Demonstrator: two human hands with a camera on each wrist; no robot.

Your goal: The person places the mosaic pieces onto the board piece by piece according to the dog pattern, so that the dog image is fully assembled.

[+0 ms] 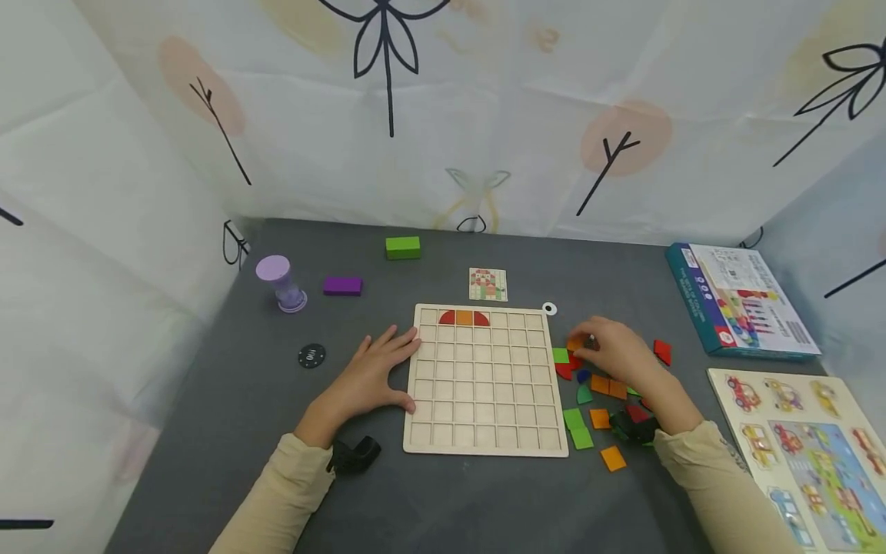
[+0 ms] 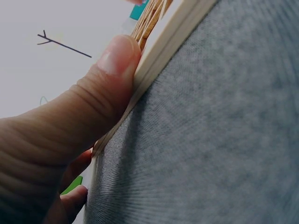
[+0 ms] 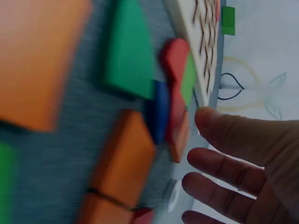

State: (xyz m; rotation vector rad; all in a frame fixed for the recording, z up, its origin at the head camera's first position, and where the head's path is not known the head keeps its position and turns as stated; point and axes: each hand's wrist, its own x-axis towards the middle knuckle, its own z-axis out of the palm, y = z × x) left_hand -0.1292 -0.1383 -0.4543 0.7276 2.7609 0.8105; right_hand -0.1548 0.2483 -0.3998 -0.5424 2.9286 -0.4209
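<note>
A wooden grid board (image 1: 484, 381) lies in the middle of the table. Two red quarter-round tiles (image 1: 447, 317) flank an orange square tile (image 1: 464, 318) in its top row. At the board's left edge rests my left hand (image 1: 370, 373), its fingers extended; the left wrist view shows the thumb (image 2: 119, 56) against the board's side. My right hand (image 1: 612, 350) hovers over loose tiles right of the board, nearest an orange tile (image 1: 574, 342). In the right wrist view, thumb and fingers stand apart with nothing visible between them. Red tiles (image 3: 175, 60) and a blue tile (image 3: 160, 112) lie close by.
A pattern card (image 1: 487, 285) and a white ring (image 1: 550, 308) lie behind the board. To the left are a lilac hourglass-shaped object (image 1: 280, 282), a purple block (image 1: 342, 286) and a black disc (image 1: 311, 355). A box (image 1: 747, 300) and a picture puzzle (image 1: 803, 454) occupy the right side.
</note>
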